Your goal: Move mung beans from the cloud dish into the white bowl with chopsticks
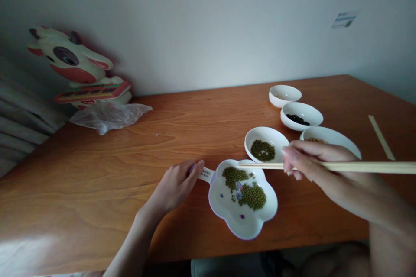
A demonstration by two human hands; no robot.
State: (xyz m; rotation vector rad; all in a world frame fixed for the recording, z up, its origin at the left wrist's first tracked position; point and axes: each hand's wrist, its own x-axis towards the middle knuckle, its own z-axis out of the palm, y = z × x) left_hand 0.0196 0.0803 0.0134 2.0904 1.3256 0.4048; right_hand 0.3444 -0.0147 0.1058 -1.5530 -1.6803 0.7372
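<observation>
the left hand (177,184) is closed round the handle (206,175) of a flower-shaped dish (227,214) near the front edge of the bench (182,132) — the right hand (316,162) grips chopsticks (268,165), tips at the dish's far side near the green beans (254,197).

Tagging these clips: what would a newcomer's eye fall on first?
Probably the toy cow at the back left of the table, crumpled plastic in front. Then the flower-shaped dish of green beans near the front, its handle in the left hand, chopsticks in the right hand, tips over the dish.
</observation>
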